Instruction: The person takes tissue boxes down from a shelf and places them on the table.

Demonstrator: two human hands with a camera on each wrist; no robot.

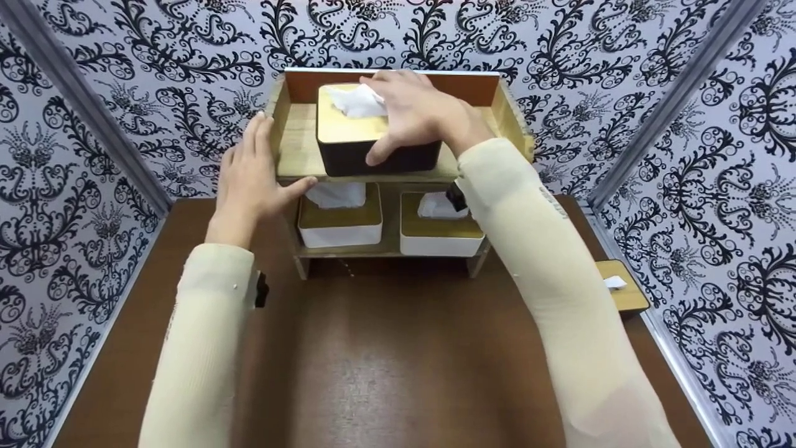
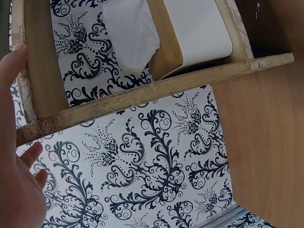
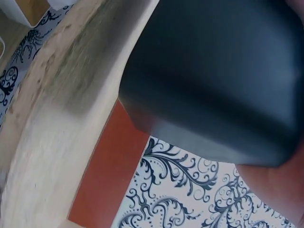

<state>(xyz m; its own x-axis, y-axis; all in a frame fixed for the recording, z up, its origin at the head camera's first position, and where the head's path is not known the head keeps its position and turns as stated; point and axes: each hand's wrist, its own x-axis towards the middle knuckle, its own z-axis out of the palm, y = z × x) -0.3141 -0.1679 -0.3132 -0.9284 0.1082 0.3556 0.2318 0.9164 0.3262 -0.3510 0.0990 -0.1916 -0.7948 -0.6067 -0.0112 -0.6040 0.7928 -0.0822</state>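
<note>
My right hand [image 1: 413, 112] grips a black tissue box [image 3: 209, 80] with a wooden lid from its right side, thumb on the front and fingers over the lid. A white tissue [image 1: 357, 101] sticks out of the lid. The box stands over the top tier of a wooden shelf [image 1: 301, 134]; in the right wrist view its dark side looks tilted. My left hand [image 1: 249, 177] holds the shelf's left side [image 2: 128, 99], thumb along the front edge and fingers on the outer side. Its palm is partly out of the left wrist view.
Two white tissue boxes with wooden lids, one left [image 1: 342, 233] and one right [image 1: 438, 244], sit on the lower tier. Another wooden-lidded tissue box [image 1: 629, 292] lies at the right edge of the brown table [image 1: 373, 348]. Patterned walls [image 1: 74, 155] enclose the table.
</note>
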